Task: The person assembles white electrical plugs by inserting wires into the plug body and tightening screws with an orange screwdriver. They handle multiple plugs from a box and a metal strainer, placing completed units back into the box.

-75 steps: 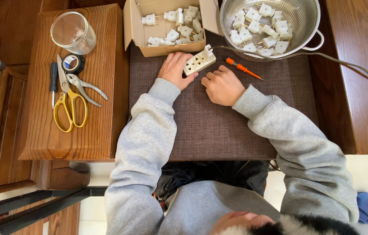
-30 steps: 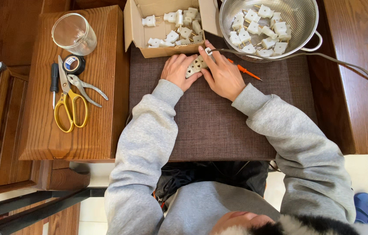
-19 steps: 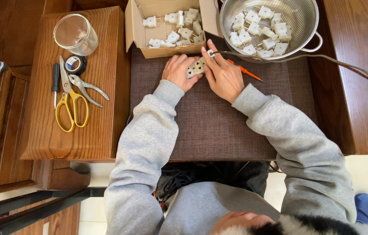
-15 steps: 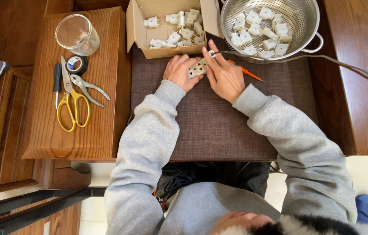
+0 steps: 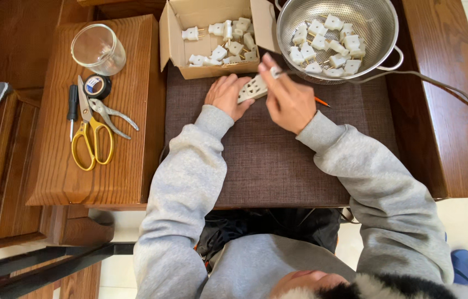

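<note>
Near the mat's far edge: a white plastic socket block (image 5: 254,87) is gripped by the left hand (image 5: 226,95).
Right hand (image 5: 287,98): pinched on a small white plug (image 5: 274,71) at the block's end.
Progress: plugs are heaped in both cardboard box (image 5: 174,41) and perforated steel colander (image 5: 375,47) (share finished unclear).
Mat (image 5: 267,160): brown, woven.

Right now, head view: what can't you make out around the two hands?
- Orange screwdriver: only its tip shows, the right hand covers the rest.
- White socket block: partly hidden by both hands; the left hand screens its near edge.
- Grey cable: runs off the right edge, its end unseen.
- Plug parts in the cardboard box: too small for detail.
</note>
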